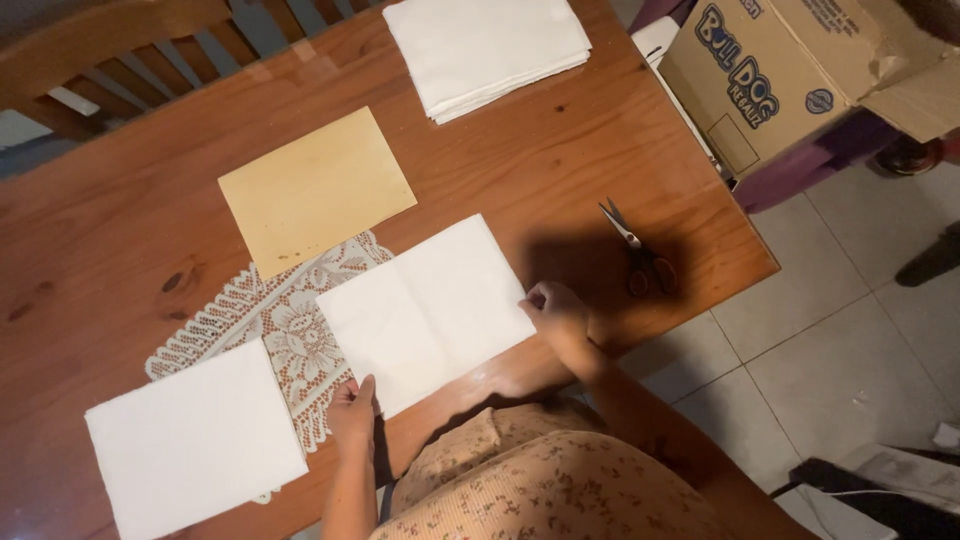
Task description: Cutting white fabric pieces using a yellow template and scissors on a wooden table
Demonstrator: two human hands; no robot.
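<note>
sheet (425,312) centre frame, flat on table (120,230), over doily (290,330) | left hand (353,408) grip pins near corner | right hand (556,308) grip pinches right edge, keeps it taut | scissors (640,252) right, stack (487,50) top, tan card (315,190)

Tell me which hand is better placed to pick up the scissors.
Probably the right hand. It rests on the right edge of the white sheet, with the scissors just beyond it. The left hand holds the sheet's near corner, farther away.
</note>
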